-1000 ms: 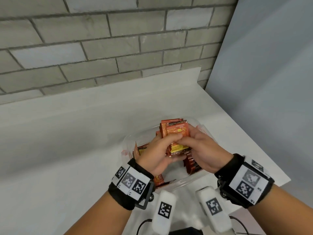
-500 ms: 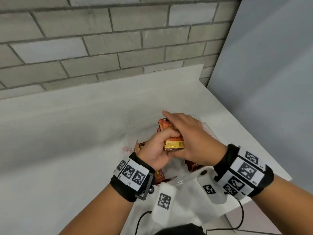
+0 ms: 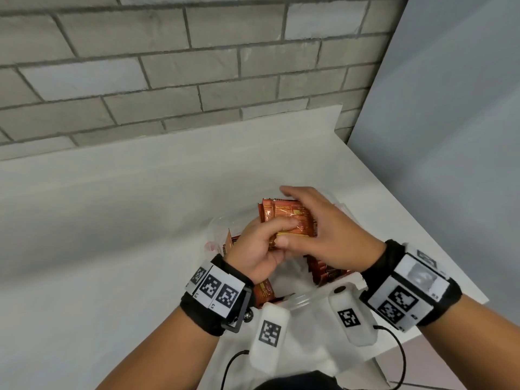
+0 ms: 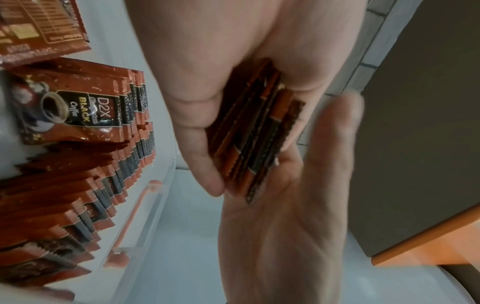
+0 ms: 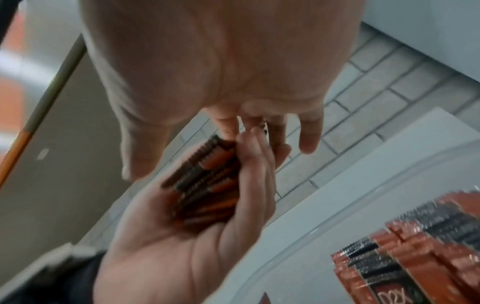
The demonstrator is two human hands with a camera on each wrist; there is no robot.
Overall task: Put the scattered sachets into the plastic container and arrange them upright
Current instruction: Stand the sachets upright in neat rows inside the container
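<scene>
A stack of thin red-brown foil coffee sachets (image 3: 284,220), serrated edges aligned, is held above the clear plastic container (image 3: 302,299), the left hand (image 3: 257,249) curled round it and the right hand (image 3: 323,235) cupping its far side.

A white table (image 3: 112,235) stands against a grey brick wall (image 3: 140,66).
</scene>
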